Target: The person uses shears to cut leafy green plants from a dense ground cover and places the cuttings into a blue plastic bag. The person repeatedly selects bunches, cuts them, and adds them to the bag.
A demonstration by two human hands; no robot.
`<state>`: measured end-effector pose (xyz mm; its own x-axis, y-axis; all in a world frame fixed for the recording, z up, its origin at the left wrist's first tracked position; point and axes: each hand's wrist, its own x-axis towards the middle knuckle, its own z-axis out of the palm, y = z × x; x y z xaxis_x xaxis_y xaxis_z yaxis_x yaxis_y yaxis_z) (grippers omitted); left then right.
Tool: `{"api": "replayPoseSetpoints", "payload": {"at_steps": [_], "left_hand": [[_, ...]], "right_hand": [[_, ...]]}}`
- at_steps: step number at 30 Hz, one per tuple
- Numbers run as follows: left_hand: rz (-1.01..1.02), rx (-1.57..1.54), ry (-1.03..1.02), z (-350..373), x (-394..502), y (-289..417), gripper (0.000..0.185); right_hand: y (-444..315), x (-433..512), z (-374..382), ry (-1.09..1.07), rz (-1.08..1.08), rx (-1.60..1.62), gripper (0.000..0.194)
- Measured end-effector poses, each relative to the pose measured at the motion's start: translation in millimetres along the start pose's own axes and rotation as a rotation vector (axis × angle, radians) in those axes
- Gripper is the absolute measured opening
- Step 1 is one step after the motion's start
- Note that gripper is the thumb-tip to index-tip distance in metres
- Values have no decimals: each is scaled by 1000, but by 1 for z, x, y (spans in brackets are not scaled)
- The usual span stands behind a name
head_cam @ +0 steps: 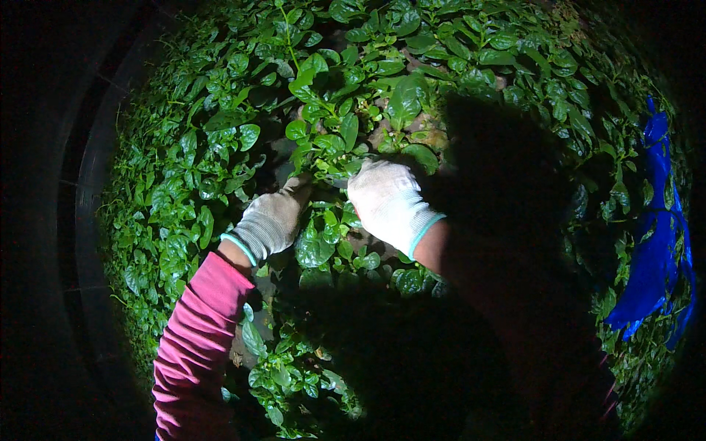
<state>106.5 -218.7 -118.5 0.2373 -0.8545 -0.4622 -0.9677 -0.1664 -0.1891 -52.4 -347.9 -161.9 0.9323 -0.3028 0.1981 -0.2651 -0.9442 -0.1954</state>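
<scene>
My left hand [276, 212], in a grey-white knit glove with a teal cuff edge, reaches in at the base of a leafy green plant [331, 144]. Its fingertips are partly lost among leaves and shadow, so what they grip is hidden. Opposite it, my right hand [386, 201] wears a matching glove and is curled into a fist beside the same plant. A sliver of red shows at its palm edge, and a thin pale edge lies between the hands; these look like parts of a small tool, mostly covered. Broad, glossy leaves surround both hands.
Dense low greenery [176, 182] spreads left and ahead, with patches of bare soil [380, 132] between stems. A blue plastic sheet or bag [653, 264] lies over plants at the far right. Deep shadow covers the lower middle and right. A dark curved edge [83, 182] borders the left.
</scene>
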Motion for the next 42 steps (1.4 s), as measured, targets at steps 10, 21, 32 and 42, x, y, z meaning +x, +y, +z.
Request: {"api": "replayPoseSetpoints", "payload": {"at_steps": [10, 21, 32, 42], "left_hand": [[-97, -11, -82, -26, -5, 25, 49], [-153, -1226, 480, -15, -94, -59, 65], [-30, -64, 451, -24, -46, -67, 32], [173, 516, 82, -15, 80, -65, 35]], "right_hand": [[-11, 14, 14, 8, 0, -49, 14], [44, -22, -51, 122, 140, 373, 13], [26, 62, -15, -108, -9, -9, 14], [17, 76, -17, -179, -99, -131, 14]]}}
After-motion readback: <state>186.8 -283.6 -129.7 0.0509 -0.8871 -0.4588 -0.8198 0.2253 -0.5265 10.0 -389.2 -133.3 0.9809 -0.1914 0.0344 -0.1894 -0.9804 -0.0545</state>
